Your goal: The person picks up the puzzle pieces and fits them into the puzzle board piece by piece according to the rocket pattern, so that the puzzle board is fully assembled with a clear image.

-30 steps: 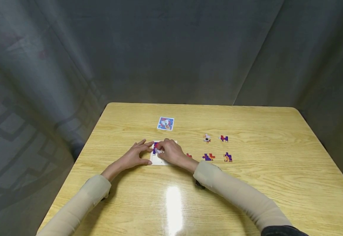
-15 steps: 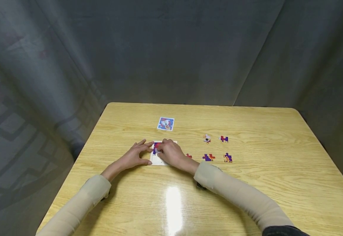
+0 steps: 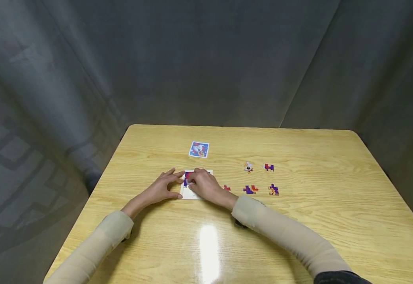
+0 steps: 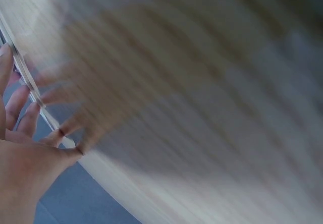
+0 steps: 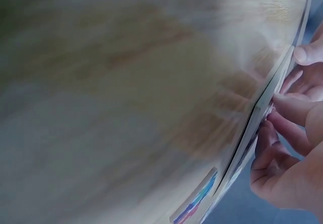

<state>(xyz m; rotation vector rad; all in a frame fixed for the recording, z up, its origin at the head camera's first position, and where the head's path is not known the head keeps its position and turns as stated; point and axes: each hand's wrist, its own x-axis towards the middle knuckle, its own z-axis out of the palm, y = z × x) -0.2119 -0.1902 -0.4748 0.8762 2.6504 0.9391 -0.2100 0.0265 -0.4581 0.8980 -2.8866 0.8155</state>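
A white puzzle board (image 3: 189,195) lies on the table, with purple and red pieces fitted in its upper left part. My left hand (image 3: 161,188) rests at the board's left side, fingers spread and fairly straight, thumb at the lower corner. Over the board, my right hand (image 3: 207,184) pinches a whitish puzzle piece (image 3: 190,182) between thumb and fingers; most of it is hidden. In the right wrist view, the right hand's fingers (image 5: 282,166) meet at the board's surface, close to the edge of the board (image 5: 258,112). The left wrist view has the left hand (image 4: 33,166) touching the edge.
Several loose jigsaw pieces lie right of the board: a white one (image 3: 248,167), a red and purple one (image 3: 268,167), another red and purple one (image 3: 250,189), and a purple and orange one (image 3: 273,189). A red piece (image 3: 226,188) is partly behind the right wrist. A picture card (image 3: 199,149) lies beyond the board.
Almost nothing moves. The right hand's fingertips shift very slightly over the whitish piece, covering more of it. The left hand stays put at the board's edge.
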